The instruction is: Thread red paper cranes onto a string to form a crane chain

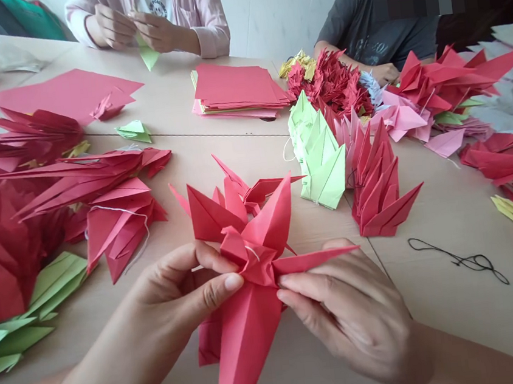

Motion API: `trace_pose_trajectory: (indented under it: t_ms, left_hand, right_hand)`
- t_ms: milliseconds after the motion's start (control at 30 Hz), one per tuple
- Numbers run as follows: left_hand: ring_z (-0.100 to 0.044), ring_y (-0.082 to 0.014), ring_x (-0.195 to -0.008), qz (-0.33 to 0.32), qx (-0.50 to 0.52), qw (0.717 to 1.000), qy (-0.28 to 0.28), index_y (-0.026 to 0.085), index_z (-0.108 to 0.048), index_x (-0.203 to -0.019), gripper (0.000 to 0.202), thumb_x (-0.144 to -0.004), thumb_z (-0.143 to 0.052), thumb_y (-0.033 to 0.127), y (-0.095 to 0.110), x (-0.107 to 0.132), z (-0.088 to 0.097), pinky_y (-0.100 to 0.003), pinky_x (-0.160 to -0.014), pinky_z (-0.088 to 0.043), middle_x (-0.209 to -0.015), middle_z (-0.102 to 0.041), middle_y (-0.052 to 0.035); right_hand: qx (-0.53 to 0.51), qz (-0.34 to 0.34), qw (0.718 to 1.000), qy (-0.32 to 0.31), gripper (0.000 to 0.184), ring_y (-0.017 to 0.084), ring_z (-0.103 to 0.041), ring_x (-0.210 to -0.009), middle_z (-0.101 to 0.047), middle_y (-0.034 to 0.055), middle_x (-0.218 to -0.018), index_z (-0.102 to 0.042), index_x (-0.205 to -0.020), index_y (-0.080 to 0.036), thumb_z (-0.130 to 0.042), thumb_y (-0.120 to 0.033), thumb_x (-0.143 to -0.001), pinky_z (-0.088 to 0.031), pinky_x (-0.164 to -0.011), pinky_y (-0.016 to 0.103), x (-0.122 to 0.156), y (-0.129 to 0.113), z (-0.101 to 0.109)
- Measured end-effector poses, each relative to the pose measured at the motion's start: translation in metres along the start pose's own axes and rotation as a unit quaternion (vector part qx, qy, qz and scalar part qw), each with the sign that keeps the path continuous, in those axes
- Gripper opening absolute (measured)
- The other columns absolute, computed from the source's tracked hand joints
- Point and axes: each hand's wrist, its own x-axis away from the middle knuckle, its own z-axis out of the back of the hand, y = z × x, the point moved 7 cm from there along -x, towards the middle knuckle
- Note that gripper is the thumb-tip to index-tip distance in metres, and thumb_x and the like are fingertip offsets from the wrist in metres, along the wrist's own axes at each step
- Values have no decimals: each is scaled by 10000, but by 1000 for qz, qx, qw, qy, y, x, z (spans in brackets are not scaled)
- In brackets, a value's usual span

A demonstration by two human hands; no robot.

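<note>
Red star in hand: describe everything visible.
The red star looks like folded paper: creased, pointed spikes around a bunched centre, with white string showing there. It's over the table; one broad spike runs down out of frame. The left grip and right grip pinch it near the centre; its underside is hidden.

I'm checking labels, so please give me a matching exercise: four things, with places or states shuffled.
1. Spiky red paper piece
2. Black cord
3. Upright pale green piece
4. Pile of flat sheets

A. Looped loosely, at picture right
B. Red on top
C. Held by left hand and right hand
D. Beside a standing red folded piece

Pairs: 1-C; 2-A; 3-D; 4-B
</note>
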Motion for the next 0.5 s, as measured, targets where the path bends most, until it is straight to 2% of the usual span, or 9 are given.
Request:
trace_pose_trajectory:
  t_ms: [100, 267, 433, 500]
  left_hand:
    - [-513, -95, -461, -31, -4, 999, -7, 246, -635, -736, 165, -807, -688, 386, 0, 2, -2, -181, -430, -447, -568, -579, 52]
    - [-494, -76, -503, -56, -16, 998, -9, 244, -647, -723, 157, -798, -706, 369, 1, 2, -3, -159, -493, -468, -629, -596, 54]
    - [-528, -91, -635, -91, -42, 992, 81, 259, -614, -716, 170, -801, -708, 372, 7, 1, 19, -141, -591, -476, -700, -620, 65]
    - [-542, -102, -664, -107, -55, 990, 74, 276, -625, -749, 123, -815, -698, 349, 9, 3, 20, -153, -618, -487, -717, -624, 64]
  right_hand:
    - [3, -6, 1000, 8, 76, 120, -620, -634, -693, -3, -698, -659, -824, -168, -609, -134, -870, -469, -721, 308, 2, -1, -4]
    - [28, 9, 999, 30, 79, 132, -610, -636, -676, 5, -666, -643, -783, -168, -645, -104, -829, -456, -702, 311, 3, -2, -1]
    - [15, 22, 1000, 12, 91, 116, -489, -522, -530, -22, -541, -618, -762, -158, -614, -90, -823, -420, -583, 293, 0, 0, 5]
    - [0, 14, 1000, 9, 84, 108, -495, -522, -544, -21, -557, -624, -793, -152, -602, -84, -836, -424, -582, 283, -2, 1, 8]
